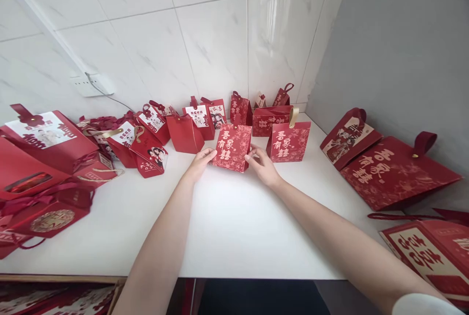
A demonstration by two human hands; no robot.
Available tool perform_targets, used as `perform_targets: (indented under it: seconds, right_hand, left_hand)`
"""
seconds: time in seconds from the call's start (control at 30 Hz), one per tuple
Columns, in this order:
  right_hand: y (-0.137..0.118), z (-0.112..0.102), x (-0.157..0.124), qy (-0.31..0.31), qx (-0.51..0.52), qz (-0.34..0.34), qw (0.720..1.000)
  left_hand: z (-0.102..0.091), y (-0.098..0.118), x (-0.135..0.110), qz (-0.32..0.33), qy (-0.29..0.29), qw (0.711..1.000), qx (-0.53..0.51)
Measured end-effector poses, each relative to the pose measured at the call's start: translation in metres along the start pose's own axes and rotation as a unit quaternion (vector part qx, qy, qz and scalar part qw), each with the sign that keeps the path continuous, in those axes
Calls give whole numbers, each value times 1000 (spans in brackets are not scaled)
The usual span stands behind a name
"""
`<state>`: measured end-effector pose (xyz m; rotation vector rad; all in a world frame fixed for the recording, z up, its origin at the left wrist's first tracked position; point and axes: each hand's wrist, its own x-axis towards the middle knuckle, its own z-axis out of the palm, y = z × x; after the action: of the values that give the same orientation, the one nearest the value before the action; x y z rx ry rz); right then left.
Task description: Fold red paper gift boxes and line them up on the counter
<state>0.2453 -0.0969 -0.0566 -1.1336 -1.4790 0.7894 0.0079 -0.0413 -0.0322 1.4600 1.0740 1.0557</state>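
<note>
The floral red box (234, 150) looks like smooth, matt card, and the neighbouring box (293, 143) just right of it shares that papery finish beneath a gold strap (294, 116) with a satin, ribbon-like sheen. Behind the floral red box, the wall tiles (212, 41) are glossy enough to mirror light, and the socket plate (97, 88) to the box's left looks like smooth plastic. The tabletop (234, 227) beneath the box is smooth with a faint sheen, whereas the panel (399, 61) to its right is plain matt.
</note>
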Motion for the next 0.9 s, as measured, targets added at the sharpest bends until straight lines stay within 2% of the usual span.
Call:
perform_targets:
  seconds: [0.07,0.13,0.17,0.27,0.37,0.43,0.5,0.6,0.67,0.77,0.9]
  right_hand:
    - [-3,1,-1,-29,10,16,999]
    - [-4,2,-2,-34,14,28,999]
    - [-4,2,-1,-23,14,30,999]
    - [-4,2,-1,22,-11,20,999]
    - [-7,1,-2,45,-63,-24,997]
    - [-10,2,-5,35,-88,-70,993]
    - [-12,4,-7,31,-93,-99,990]
    - [-12,7,-8,32,-136,-73,987]
    - [-11,7,-7,-7,-226,-33,974]
    - [-11,7,-4,-72,-367,-11,928]
    - [-12,8,-2,-84,-450,-33,888]
  left_hand:
    - [5,5,-2,48,92,992,69]
    - [14,13,-5,100,138,971,167]
    - [19,17,-7,120,126,960,219]
    - [36,25,-15,157,27,922,354]
    - [51,19,-19,150,-9,888,434]
    - [55,10,-19,133,-6,893,431]
    - [55,3,-18,123,-10,910,395]
    - [51,1,-18,118,-25,918,378]
    - [51,6,-20,116,-4,897,427]
    - [56,16,-24,118,29,838,532]
    - [61,23,-28,109,-3,788,606]
